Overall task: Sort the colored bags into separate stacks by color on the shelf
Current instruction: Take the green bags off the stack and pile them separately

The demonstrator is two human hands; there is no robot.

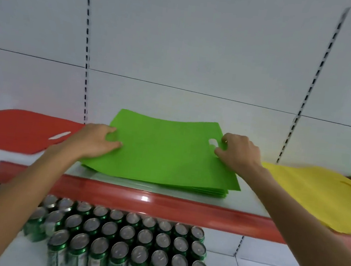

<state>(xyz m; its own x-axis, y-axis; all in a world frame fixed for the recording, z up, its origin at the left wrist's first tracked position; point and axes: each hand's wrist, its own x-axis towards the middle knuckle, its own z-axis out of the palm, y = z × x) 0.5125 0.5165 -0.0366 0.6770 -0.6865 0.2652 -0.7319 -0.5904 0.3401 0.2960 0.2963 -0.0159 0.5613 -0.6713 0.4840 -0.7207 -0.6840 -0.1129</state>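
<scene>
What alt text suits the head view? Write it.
The left hand and right hand grip the top green bag of a stack on the shelf. On its left lie red bags, on its right yellow bags, below it cans.

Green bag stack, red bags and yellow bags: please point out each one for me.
green bag stack (pixel 167 154), head view, middle of the top bag
red bags (pixel 17 128), head view, top surface
yellow bags (pixel 308 191), head view, middle of the top face

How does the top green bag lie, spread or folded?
Spread flat: top green bag covers the stack, handle cutout showing beside right hand.
</scene>
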